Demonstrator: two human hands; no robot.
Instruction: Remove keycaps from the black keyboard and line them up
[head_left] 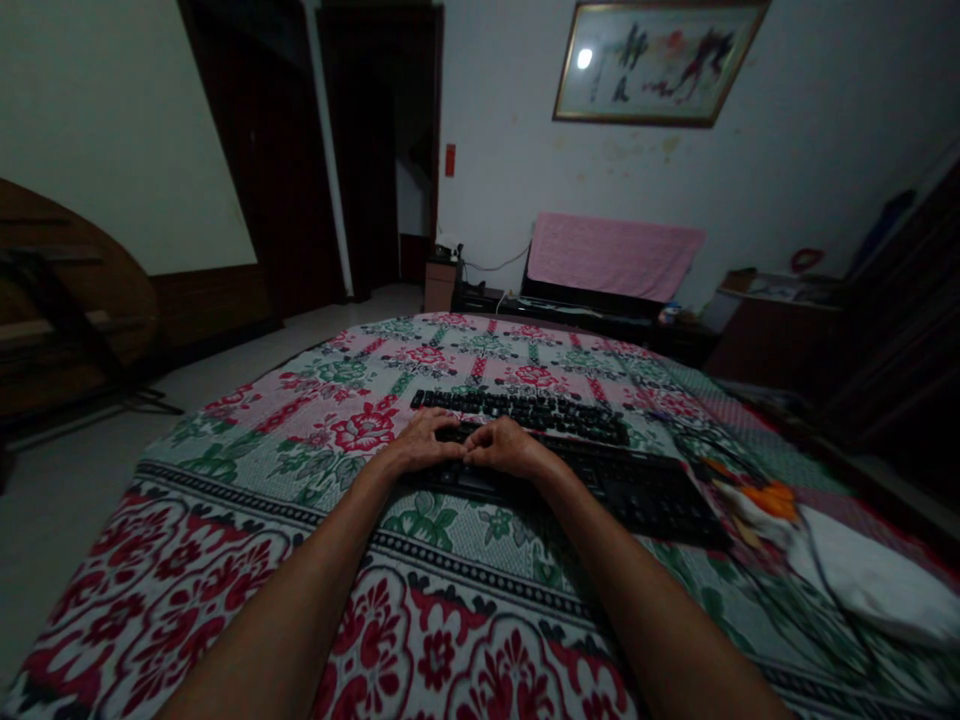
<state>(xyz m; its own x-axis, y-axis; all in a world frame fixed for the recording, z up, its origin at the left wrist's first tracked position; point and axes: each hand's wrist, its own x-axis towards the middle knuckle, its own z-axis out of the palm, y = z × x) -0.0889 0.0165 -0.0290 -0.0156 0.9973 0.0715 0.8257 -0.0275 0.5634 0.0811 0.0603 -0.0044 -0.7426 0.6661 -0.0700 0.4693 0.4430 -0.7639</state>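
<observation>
Two black keyboards lie on a flower-patterned cloth (225,560) that covers a table. The near keyboard (637,490) runs from the middle to the right; the far keyboard (525,408) lies just behind it. My left hand (421,440) and my right hand (504,446) rest side by side on the left end of the near keyboard, fingertips meeting. The fingers of both hands are curled down onto the keys. What the fingertips hold, if anything, is hidden.
A dark cable (817,570) trails over the cloth at the right, past an orange-and-white object (772,500) and a white cloth (877,580). Behind the table stand a low cabinet with a pink cover (611,255), a dark doorway (375,150) and a framed picture (660,60).
</observation>
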